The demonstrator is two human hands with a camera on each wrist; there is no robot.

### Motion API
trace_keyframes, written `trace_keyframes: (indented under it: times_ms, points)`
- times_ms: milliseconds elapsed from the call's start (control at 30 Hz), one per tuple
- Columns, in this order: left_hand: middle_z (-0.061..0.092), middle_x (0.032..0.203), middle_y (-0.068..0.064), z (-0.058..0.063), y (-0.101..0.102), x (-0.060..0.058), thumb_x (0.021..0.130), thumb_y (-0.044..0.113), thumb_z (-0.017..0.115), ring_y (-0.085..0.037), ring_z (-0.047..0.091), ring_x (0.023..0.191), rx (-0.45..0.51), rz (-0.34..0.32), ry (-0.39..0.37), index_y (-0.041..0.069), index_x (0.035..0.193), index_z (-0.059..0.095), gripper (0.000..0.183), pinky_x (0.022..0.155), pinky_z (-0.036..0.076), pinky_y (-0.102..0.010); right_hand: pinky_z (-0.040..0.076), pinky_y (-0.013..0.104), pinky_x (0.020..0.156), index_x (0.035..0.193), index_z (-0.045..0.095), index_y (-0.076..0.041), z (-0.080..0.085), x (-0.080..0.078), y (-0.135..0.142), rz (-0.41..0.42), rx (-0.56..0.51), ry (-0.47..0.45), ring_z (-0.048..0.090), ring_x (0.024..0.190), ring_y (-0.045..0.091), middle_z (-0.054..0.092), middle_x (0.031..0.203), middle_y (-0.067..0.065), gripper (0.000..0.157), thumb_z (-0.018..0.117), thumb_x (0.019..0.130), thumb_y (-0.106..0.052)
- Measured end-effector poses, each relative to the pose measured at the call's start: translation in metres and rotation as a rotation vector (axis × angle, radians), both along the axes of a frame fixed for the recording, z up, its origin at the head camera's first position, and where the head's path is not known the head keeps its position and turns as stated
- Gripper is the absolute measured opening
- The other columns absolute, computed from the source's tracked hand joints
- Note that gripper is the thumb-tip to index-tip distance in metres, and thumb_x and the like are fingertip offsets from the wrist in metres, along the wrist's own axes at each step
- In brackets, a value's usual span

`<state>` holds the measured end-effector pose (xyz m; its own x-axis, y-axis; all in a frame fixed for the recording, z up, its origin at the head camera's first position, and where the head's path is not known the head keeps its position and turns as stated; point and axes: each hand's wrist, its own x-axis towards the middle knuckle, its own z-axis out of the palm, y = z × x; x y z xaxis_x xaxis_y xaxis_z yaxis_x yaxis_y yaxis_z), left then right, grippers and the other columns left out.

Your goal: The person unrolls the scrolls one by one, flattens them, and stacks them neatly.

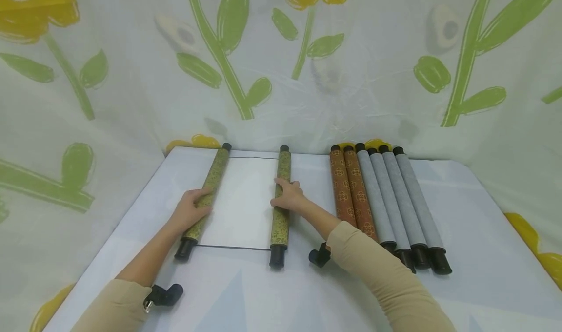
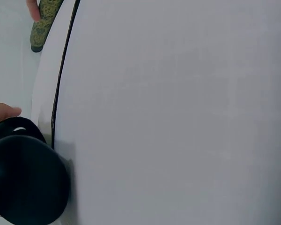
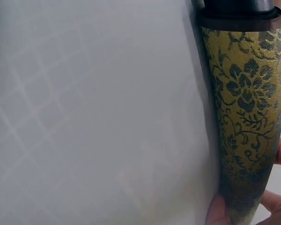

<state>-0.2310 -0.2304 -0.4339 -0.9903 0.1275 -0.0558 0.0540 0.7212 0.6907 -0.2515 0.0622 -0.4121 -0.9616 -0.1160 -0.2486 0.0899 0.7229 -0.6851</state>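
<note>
Gold-patterned scroll [image 1: 246, 205] lies part-unrolled, white face up, across the pale table [image 1: 351, 293]; left hand [image 1: 190, 210] curls round the left roll [image 1: 217, 168], right hand [image 1: 288, 195] grips the right roll [image 1: 279, 229]! Six rolled scrolls [image 1: 387, 200] line up to the right, flower-printed sheeting [image 1: 373, 88] hanging behind.

Remotely, I'm watching a white table [image 1: 303, 300] that's carrying a spread gold-green scroll [image 1: 243, 202]; to its right, two brown rolls [image 1: 360, 194] and four grey rolls [image 1: 401, 202] are lying side by side.
</note>
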Motion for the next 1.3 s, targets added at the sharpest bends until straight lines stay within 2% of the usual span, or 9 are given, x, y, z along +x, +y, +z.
trace_keyframes:
  times_ms: [133, 333, 567, 800, 967, 1100, 1300]
  points:
    - [0.031, 0.141, -0.029, 0.002, 0.003, 0.000, 0.084, 0.027, 0.071, -0.047, 0.028, 0.131, -0.003, 0.031, -0.019, 0.006, 0.142, 0.040, 0.069, 0.106, 0.024, -0.060, 0.049, 0.046, 0.085, 0.145, 0.038, -0.020, -0.003, 0.000, -0.001, -0.013, 0.004, 0.021, 0.047, 0.110, 0.035, 0.035, 0.132, 0.026, 0.082, 0.079, 0.075, -0.034]
    - [0.031, 0.137, -0.030, 0.003, 0.005, 0.002, 0.077, 0.025, 0.077, -0.045, 0.037, 0.120, -0.001, 0.050, -0.044, 0.008, 0.143, 0.038, 0.078, 0.098, 0.035, -0.057, 0.050, 0.044, 0.082, 0.146, 0.035, -0.021, -0.007, 0.001, 0.000, -0.020, 0.005, 0.042, 0.049, 0.105, 0.033, 0.035, 0.131, 0.027, 0.093, 0.084, 0.069, -0.037]
    - [0.033, 0.133, -0.030, 0.005, 0.005, 0.001, 0.078, 0.020, 0.074, -0.042, 0.041, 0.114, -0.040, 0.047, -0.057, 0.009, 0.144, 0.036, 0.077, 0.093, 0.039, -0.056, 0.048, 0.046, 0.084, 0.145, 0.034, -0.021, -0.004, 0.002, 0.008, -0.017, 0.017, 0.040, 0.047, 0.108, 0.035, 0.036, 0.130, 0.027, 0.090, 0.083, 0.071, -0.032]
    - [0.032, 0.135, -0.031, 0.006, 0.002, 0.002, 0.082, 0.014, 0.067, -0.043, 0.041, 0.114, -0.027, 0.045, -0.053, 0.007, 0.145, 0.033, 0.072, 0.092, 0.040, -0.056, 0.047, 0.048, 0.088, 0.146, 0.033, -0.019, 0.000, 0.002, 0.014, 0.006, 0.040, 0.041, 0.045, 0.114, 0.037, 0.035, 0.133, 0.028, 0.088, 0.081, 0.073, -0.029]
    - [0.032, 0.136, -0.032, 0.004, -0.001, 0.002, 0.083, 0.009, 0.062, -0.046, 0.038, 0.120, -0.023, 0.027, -0.017, 0.004, 0.143, 0.035, 0.066, 0.097, 0.036, -0.059, 0.046, 0.049, 0.090, 0.147, 0.031, -0.018, 0.002, 0.001, 0.018, 0.017, 0.019, 0.014, 0.044, 0.117, 0.038, 0.033, 0.135, 0.028, 0.085, 0.078, 0.076, -0.023]
    - [0.033, 0.139, -0.032, 0.003, -0.001, -0.001, 0.082, 0.002, 0.060, -0.049, 0.031, 0.128, -0.033, 0.011, 0.021, 0.001, 0.140, 0.040, 0.062, 0.104, 0.028, -0.061, 0.046, 0.051, 0.090, 0.148, 0.032, -0.019, 0.004, 0.000, 0.021, 0.002, -0.040, -0.037, 0.045, 0.115, 0.039, 0.031, 0.137, 0.028, 0.083, 0.074, 0.076, -0.015]
    - [0.036, 0.138, -0.031, 0.002, -0.001, -0.004, 0.080, -0.002, 0.058, -0.049, 0.028, 0.130, -0.048, 0.003, 0.041, -0.001, 0.138, 0.043, 0.060, 0.107, 0.022, -0.060, 0.046, 0.052, 0.090, 0.147, 0.032, -0.019, 0.004, 0.000, 0.022, -0.016, -0.092, -0.063, 0.046, 0.113, 0.038, 0.029, 0.137, 0.028, 0.082, 0.071, 0.076, -0.011]
